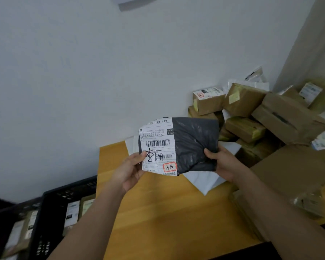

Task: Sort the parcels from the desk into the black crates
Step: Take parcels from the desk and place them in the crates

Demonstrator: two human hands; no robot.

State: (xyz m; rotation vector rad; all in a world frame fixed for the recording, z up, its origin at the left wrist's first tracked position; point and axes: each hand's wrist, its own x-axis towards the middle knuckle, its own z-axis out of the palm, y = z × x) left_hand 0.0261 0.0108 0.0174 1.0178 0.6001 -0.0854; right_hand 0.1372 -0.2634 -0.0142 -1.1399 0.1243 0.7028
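Both forearms reach forward and up from the bottom of the view, and the 2 hands meet on 1 parcel held in the air above the counter. The left hand (129, 170) pinches the parcel's lower left edge, thumb lying across the white shipping label (156, 147) and fingers curled behind it. The right hand (222, 162) grips the lower right edge, thumb pressed on the front, fingers wrapped round the back. Between them the dark grey mailer bag (193, 143) is tilted up toward the person, label on its left half with barcodes, handwritten characters and a red stamp. Below the hands a broad bare stretch of the yellow counter (158, 212) runs to its left edge and near edge. Just behind the parcel white mailers (204, 182) lie flat on the counter. To the right and toward the wall corner brown cardboard boxes (244, 99) are heaped, and more boxes crowd the counter's right side. Down to the left, beyond the counter's edge, stands a black crate (51, 218) with labelled parcels (72, 212) upright inside it.
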